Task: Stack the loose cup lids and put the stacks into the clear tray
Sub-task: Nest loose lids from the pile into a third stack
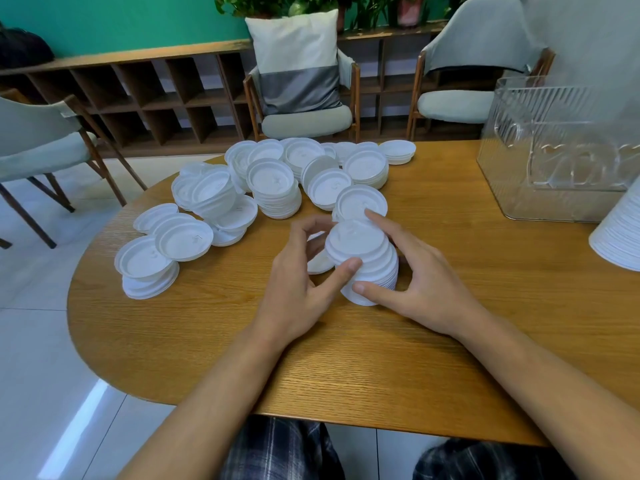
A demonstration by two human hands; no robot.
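Three chairs stand beyond the oval wooden worktop [194, 341]: one at the left [38, 140], one in the middle [304, 123] carrying a single cushion [294, 60], and one at the right [453, 105]. The loose lids [273, 181] are spread over the worktop's far left half in more than a dozen low, leaning heaps and singles; they overlap too much for an exact count. Near the middle, one stack of lids [363, 251] stands tilted on the worktop between two hands. The left hand [298, 285] grips it, thumb on the front rim and fingers curled behind. The right hand [426, 289] holds it in a wide span, index finger over the far side and thumb low in front. Well apart at the far right stands one clear tray [519, 188], an inner wall showing through its ribbed side. Just beside it, one white ribbed pile [620, 237] is cut off by the frame edge.
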